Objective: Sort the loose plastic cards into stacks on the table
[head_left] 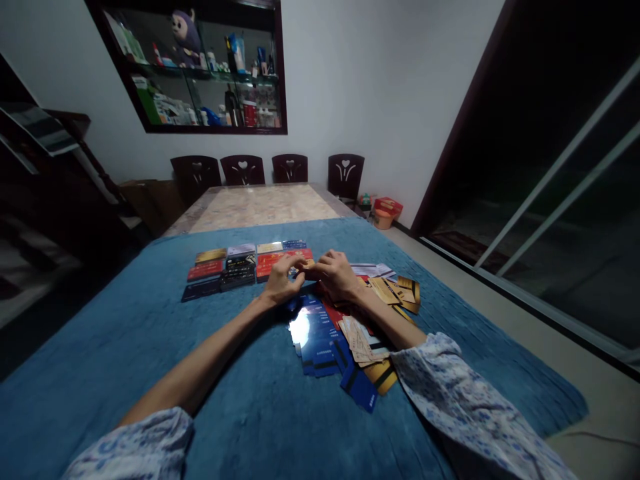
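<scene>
Left hand (280, 280) and right hand (337, 275) pinch one gold card (309, 264); an edge grip likely best squares it with the rows (240, 267).

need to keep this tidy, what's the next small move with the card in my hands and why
Probably add the card, pinched between left hand and right hand, to the neat rows beside them; the pile under the right forearm is jumbled.
</scene>
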`<state>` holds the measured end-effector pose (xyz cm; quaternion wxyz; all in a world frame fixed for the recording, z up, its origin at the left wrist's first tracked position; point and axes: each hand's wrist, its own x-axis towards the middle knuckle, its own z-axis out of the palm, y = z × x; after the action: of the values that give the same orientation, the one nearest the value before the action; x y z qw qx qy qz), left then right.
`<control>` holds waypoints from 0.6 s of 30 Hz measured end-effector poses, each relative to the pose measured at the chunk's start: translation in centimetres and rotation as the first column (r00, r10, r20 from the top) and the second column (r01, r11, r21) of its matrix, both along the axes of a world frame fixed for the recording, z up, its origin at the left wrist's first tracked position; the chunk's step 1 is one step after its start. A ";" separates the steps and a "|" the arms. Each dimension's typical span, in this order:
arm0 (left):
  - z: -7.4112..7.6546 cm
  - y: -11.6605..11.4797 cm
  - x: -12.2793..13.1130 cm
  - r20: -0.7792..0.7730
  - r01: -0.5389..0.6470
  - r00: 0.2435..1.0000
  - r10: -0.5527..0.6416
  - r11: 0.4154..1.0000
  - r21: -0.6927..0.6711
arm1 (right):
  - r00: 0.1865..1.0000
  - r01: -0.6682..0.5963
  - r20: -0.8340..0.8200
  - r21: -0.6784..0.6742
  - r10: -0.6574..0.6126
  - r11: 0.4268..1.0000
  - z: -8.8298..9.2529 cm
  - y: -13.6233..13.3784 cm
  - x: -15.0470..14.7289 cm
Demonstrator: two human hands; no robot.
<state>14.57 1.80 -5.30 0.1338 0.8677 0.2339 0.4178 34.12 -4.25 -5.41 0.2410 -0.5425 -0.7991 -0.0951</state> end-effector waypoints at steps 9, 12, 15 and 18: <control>-0.6 0.3 -0.1 -0.249 0.035 0.968 -0.007 0.993 0.109 | 0.999 -0.016 0.030 -0.016 0.016 1.000 -0.2 0.2 -0.1; -0.5 0.3 -0.2 -0.286 0.027 0.958 0.009 0.992 0.123 | 1.000 -0.018 0.019 -0.009 0.018 1.000 -0.3 0.2 -0.2; -0.4 0.4 -0.5 -0.294 0.038 0.956 0.008 0.988 0.150 | 1.000 -0.005 0.011 -0.027 0.005 1.000 -0.4 0.2 -0.1; -0.4 0.6 -1.4 -0.290 0.015 0.957 0.034 0.987 0.163 | 1.000 -0.006 -0.003 -0.039 0.006 0.999 -0.3 0.1 -0.1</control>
<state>13.20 2.43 -5.74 0.0243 0.9266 0.2202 0.3038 34.07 -4.17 -5.73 0.2321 -0.5448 -0.8020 -0.0781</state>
